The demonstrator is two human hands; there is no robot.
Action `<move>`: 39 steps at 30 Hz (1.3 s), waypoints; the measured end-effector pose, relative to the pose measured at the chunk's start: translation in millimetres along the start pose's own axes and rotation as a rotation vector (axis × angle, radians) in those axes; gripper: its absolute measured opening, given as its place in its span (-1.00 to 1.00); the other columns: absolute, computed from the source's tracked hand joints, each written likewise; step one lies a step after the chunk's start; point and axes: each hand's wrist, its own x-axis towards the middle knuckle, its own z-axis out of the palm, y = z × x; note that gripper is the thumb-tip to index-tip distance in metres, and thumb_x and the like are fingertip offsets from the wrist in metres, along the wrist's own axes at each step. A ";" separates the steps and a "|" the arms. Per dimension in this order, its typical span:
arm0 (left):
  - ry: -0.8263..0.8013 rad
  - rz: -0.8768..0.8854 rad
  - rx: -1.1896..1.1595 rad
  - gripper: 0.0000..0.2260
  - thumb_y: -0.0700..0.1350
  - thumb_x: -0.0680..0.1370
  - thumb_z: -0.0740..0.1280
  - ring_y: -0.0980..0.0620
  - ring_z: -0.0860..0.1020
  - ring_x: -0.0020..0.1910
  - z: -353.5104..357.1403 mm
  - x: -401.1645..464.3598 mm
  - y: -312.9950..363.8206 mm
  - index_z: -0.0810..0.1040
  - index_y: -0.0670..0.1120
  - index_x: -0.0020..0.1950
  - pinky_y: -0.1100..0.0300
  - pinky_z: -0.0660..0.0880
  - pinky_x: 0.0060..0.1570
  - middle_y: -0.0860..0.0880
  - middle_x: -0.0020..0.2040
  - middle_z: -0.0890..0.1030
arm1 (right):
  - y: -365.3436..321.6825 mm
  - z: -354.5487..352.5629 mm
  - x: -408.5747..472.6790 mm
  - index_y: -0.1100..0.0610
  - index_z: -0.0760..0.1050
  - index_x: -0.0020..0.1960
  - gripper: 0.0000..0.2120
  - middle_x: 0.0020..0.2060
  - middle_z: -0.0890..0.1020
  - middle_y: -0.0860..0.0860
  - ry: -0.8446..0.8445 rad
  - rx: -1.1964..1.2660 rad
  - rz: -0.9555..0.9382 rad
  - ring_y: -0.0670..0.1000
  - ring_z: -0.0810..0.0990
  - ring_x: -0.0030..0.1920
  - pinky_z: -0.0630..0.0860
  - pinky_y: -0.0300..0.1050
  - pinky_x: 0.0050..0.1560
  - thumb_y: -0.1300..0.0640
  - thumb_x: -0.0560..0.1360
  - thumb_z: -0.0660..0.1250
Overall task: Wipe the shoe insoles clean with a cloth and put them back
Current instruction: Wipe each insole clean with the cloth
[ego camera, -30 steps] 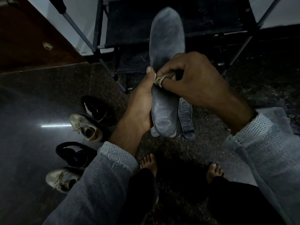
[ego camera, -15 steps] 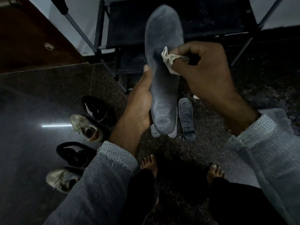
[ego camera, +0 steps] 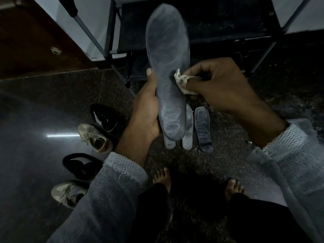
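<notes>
While two bare feet (ego camera: 162,178) stand on the dark speckled floor (ego camera: 201,160) nearest the camera, the grey insole (ego camera: 171,85) held up in the middle of the view serves as the landmark. Below and to its left, the left hand (ego camera: 145,113) grips the heel half of the insole, thumb laid along its left edge and fingers curled behind it. Just right of the insole's middle, the right hand (ego camera: 219,88) pinches a small crumpled pale cloth (ego camera: 183,81) between thumb and fingers, and the cloth touches the insole's right side. Beneath the insole's heel, three more insoles (ego camera: 203,128) lie flat on the floor side by side, two partly hidden behind it. Well to the left of the insole, four shoes sit in a loose column: a black shoe (ego camera: 103,116), a beige sneaker (ego camera: 95,137), another black shoe (ego camera: 80,163) and a second beige sneaker (ego camera: 67,193). Beyond the insole's toe stands a dark metal-framed rack (ego camera: 228,23) against a pale wall (ego camera: 98,20).
</notes>
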 end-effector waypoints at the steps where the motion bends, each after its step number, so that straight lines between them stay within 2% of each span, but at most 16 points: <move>1: -0.002 -0.003 0.012 -0.49 0.20 0.64 0.03 -0.01 0.65 0.02 0.1 0.2 -0.1 0.62 -0.13 0.07 0.15 0.56 0.00 -0.10 0.01 0.68 | -0.1 -0.3 0.8 0.22 0.65 -0.07 -0.89 -0.24 0.69 0.02 0.033 0.002 -0.007 -0.15 0.66 -0.28 0.57 -0.35 -0.26 0.20 0.44 0.47; 5: -0.075 -0.004 0.044 -0.53 0.16 0.65 0.03 0.03 0.61 0.04 4.2 -0.4 -1.9 0.64 -0.09 0.05 0.13 0.49 0.10 -0.06 0.02 0.67 | 3.8 -1.0 5.5 0.19 0.64 -0.12 -0.91 -0.28 0.68 -0.02 0.149 -0.001 -0.048 -0.12 0.66 -0.28 0.64 -0.19 -0.19 0.16 0.43 0.48; 7: -0.107 0.011 0.037 -0.60 0.08 0.67 0.05 0.04 0.59 0.03 5.8 -0.7 -3.4 0.58 -0.13 0.13 0.17 0.51 0.06 -0.06 0.03 0.64 | 7.4 -1.5 8.2 0.17 0.65 -0.12 -0.92 -0.27 0.68 -0.03 0.177 -0.027 -0.066 -0.07 0.68 -0.23 0.66 -0.04 -0.12 0.17 0.43 0.48; 9: -0.122 0.022 0.032 -0.65 0.02 0.68 0.05 0.06 0.60 -0.04 6.0 -0.9 -4.4 0.56 -0.14 0.15 0.21 0.54 -0.03 -0.05 -0.01 0.64 | 9.1 -1.7 8.9 0.17 0.65 -0.11 -0.92 -0.24 0.68 -0.03 0.180 -0.044 -0.081 -0.05 0.68 -0.19 0.65 0.01 -0.11 0.16 0.44 0.47; 11: -0.121 0.017 0.028 -0.65 0.01 0.69 0.04 0.07 0.60 -0.07 5.9 -1.8 -3.9 0.55 -0.13 0.14 0.21 0.56 -0.08 -0.04 -0.04 0.65 | 9.2 -1.0 7.5 0.15 0.64 -0.10 -0.93 -0.21 0.67 -0.05 0.178 -0.100 -0.112 -0.11 0.66 -0.18 0.64 -0.13 -0.11 0.15 0.46 0.45; 13: -0.115 0.016 0.002 -0.65 0.02 0.69 0.03 0.04 0.59 -0.03 6.0 -2.4 -3.2 0.54 -0.13 0.16 0.18 0.56 0.00 -0.05 -0.01 0.64 | 8.1 0.1 4.9 0.12 0.63 -0.08 -0.96 -0.17 0.64 -0.06 0.180 -0.243 -0.162 -0.20 0.59 -0.19 0.52 -0.42 -0.15 0.16 0.48 0.42; 14: -0.115 0.019 -0.016 -0.65 0.01 0.68 0.04 0.02 0.57 0.00 6.9 -3.0 -2.5 0.53 -0.15 0.17 0.16 0.53 0.06 -0.08 0.02 0.62 | 7.6 0.3 3.9 0.12 0.62 -0.07 -0.96 -0.14 0.61 -0.06 0.184 -0.328 -0.185 -0.22 0.55 -0.19 0.45 -0.49 -0.17 0.18 0.49 0.40; 19: -0.078 -0.007 -0.083 -0.64 0.02 0.69 0.02 0.00 0.56 0.01 8.1 -3.3 0.4 0.53 -0.16 0.15 0.16 0.54 0.07 -0.10 0.02 0.60 | 4.4 2.0 2.2 0.13 0.62 -0.05 -0.90 -0.14 0.53 -0.06 0.134 -0.546 -0.230 -0.25 0.44 -0.26 0.35 -0.53 -0.23 0.24 0.48 0.35; 23: -0.022 -0.082 -0.031 -0.56 0.08 0.69 -0.03 -0.05 0.49 0.16 11.9 -4.2 2.5 0.52 -0.18 0.03 0.04 0.37 0.35 -0.13 0.03 0.57 | -2.9 0.1 -0.4 0.11 0.65 -0.06 -0.89 -0.19 0.62 -0.11 -0.071 -0.555 -0.225 -0.32 0.49 -0.29 0.39 -0.55 -0.23 0.24 0.48 0.36; 26: -0.014 -0.095 -0.006 -0.58 0.07 0.68 -0.02 0.01 0.56 0.01 13.0 -5.0 1.3 0.50 -0.16 -0.04 0.12 0.47 0.21 -0.08 -0.07 0.58 | -2.3 1.0 -1.2 0.13 0.65 -0.08 -0.88 -0.23 0.61 -0.11 -0.034 -0.525 -0.221 -0.31 0.51 -0.31 0.41 -0.53 -0.25 0.26 0.47 0.35; 28: -0.035 -0.066 -0.027 -0.60 0.04 0.68 0.00 -0.02 0.55 0.06 11.5 -3.8 -0.6 0.52 -0.19 0.07 0.12 0.50 0.18 -0.12 0.01 0.58 | 1.6 3.8 -0.7 0.15 0.63 -0.07 -0.88 -0.18 0.61 -0.05 0.073 -0.545 -0.218 -0.20 0.53 -0.25 0.43 -0.46 -0.24 0.27 0.48 0.33; 31: -0.034 -0.051 -0.076 -0.62 0.03 0.69 0.02 0.00 0.59 -0.01 7.2 -1.2 -1.2 0.54 -0.18 0.12 0.13 0.56 0.07 -0.12 0.00 0.61 | 4.2 4.9 1.1 0.15 0.61 -0.07 -0.89 -0.13 0.61 0.01 0.140 -0.582 -0.225 -0.13 0.52 -0.20 0.39 -0.43 -0.21 0.26 0.48 0.32; 34: -0.020 -0.042 -0.056 -0.62 0.02 0.69 0.01 0.02 0.63 -0.03 7.3 0.0 -1.4 0.52 -0.18 0.16 0.17 0.57 0.07 -0.12 0.01 0.64 | -3.0 0.0 -0.8 0.13 0.65 -0.07 -0.88 -0.17 0.66 -0.06 -0.044 -0.538 -0.232 -0.22 0.56 -0.24 0.44 -0.47 -0.19 0.26 0.47 0.35; 36: 0.050 -0.024 -0.007 -0.65 0.02 0.68 0.03 0.14 0.66 -0.23 10.8 0.0 -1.7 0.50 -0.15 0.16 0.32 0.60 -0.19 -0.03 -0.22 0.69 | -7.9 0.0 -4.1 0.10 0.66 -0.07 -0.88 -0.19 0.67 -0.11 -0.197 -0.547 -0.231 -0.22 0.59 -0.22 0.48 -0.46 -0.15 0.24 0.47 0.36; 37: 0.074 -0.016 0.016 -0.68 0.02 0.68 0.04 0.18 0.63 -0.36 9.8 0.3 -2.5 0.50 -0.12 0.11 0.36 0.57 -0.32 0.02 -0.36 0.66 | -8.3 1.1 -4.7 0.09 0.66 -0.08 -0.87 -0.20 0.67 -0.11 -0.222 -0.550 -0.234 -0.22 0.60 -0.21 0.48 -0.45 -0.16 0.24 0.47 0.36; 39: 0.036 -0.031 0.057 -0.70 0.05 0.67 0.06 0.14 0.61 -0.41 5.5 -1.0 -3.6 0.48 -0.09 -0.03 0.31 0.57 -0.36 0.04 -0.40 0.63 | -6.2 3.9 -4.0 0.10 0.66 -0.08 -0.87 -0.20 0.67 -0.09 -0.148 -0.526 -0.231 -0.22 0.58 -0.24 0.46 -0.49 -0.19 0.26 0.46 0.35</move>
